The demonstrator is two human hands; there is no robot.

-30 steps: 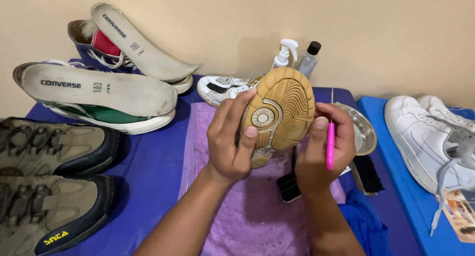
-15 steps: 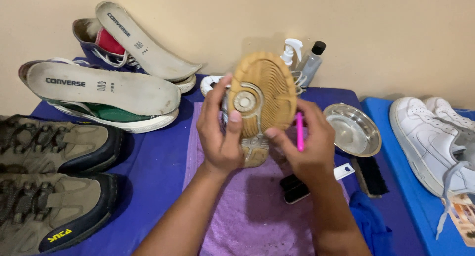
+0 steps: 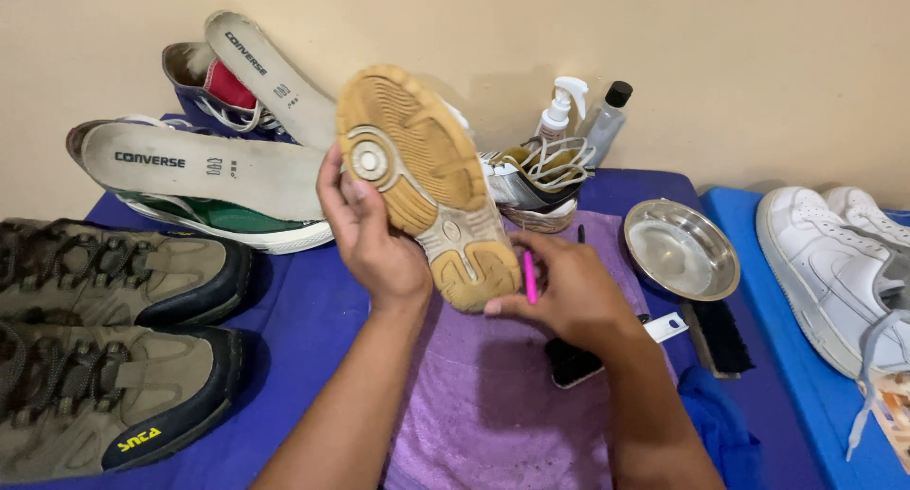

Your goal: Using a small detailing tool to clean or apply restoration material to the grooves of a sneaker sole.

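Overhead, above the purple cloth [image 3: 493,405], a shoe [image 3: 427,182] stands tilted, its tan sole facing the camera. Left hand [image 3: 374,239], forearm angled up, wraps its side. Right hand [image 3: 569,296] touches the heel, fingers pinching a thin pink tool [image 3: 530,278].

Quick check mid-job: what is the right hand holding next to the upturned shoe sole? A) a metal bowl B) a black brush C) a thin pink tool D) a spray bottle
C: the right hand pinches a thin pink tool beside the shoe, whose tan sole faces the camera in the left hand.
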